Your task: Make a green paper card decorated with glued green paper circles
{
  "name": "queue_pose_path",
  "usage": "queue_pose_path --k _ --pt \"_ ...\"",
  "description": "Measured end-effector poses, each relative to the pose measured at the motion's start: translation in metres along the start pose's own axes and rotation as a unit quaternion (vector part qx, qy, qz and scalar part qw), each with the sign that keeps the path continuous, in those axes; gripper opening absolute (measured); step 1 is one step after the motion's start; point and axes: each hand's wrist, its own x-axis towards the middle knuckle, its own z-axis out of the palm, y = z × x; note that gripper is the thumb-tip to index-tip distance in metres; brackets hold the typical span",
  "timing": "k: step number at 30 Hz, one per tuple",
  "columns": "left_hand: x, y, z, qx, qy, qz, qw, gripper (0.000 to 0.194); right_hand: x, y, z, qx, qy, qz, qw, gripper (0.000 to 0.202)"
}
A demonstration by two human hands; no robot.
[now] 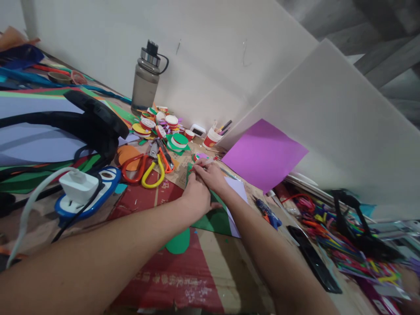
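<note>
My left hand [197, 197] is closed, its knuckles up, over the far end of a dark green sheet of paper [213, 222]. Right against it, my right hand [212, 176] is closed too, with fingertips bent down to meet those of the left. A tiny bit of red shows at the fingertips, but what they pinch is hidden. Under the green sheet lies a pale lilac sheet [236, 192]. A green rounded paper cutout [179, 241] rests on the red and brown cardboard [170, 280], partly behind my left forearm.
Orange-and-yellow-handled scissors [153, 173], a box cutter [166, 159] and paper-covered discs [179, 141] lie at far left. A bottle [146, 83] stands behind. A purple sheet [264, 153] leans on the white panel. Pliers [267, 212], a phone [313, 258] and colourful craft sticks [348, 262] lie right; a power strip [108, 186] left.
</note>
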Motion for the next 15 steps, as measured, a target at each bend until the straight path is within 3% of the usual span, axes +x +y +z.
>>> queue_pose_path --k 9,15 --pt "0.0003 -0.0013 0.0006 -0.047 0.026 -0.008 0.998 0.074 0.0031 -0.0010 -0.0009 -0.001 -0.018 0.014 1.000 0.025" --pt "-0.0005 -0.0018 0.0005 -0.013 0.026 0.000 1.000 0.086 -0.0029 0.0044 0.0006 0.098 0.048 0.049 0.993 0.021"
